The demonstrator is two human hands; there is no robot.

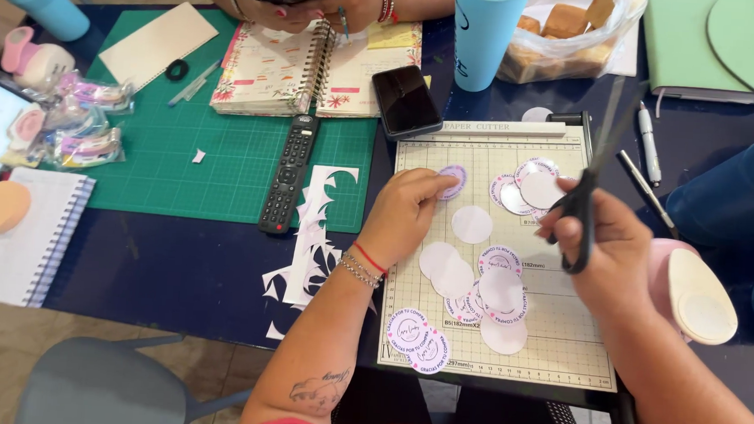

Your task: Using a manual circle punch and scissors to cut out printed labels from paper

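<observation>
Left hand: fingertips pinch a round sticker on the paper cutter.
Right hand: fingers closed around black scissors, above the paper cutter.

Roughly fifteen round paper stickers on one paper cutter board, overlaps blurring the count; one pair of black scissors; one remote control; two dark phones; two spiral notebooks; one blue cup
</observation>
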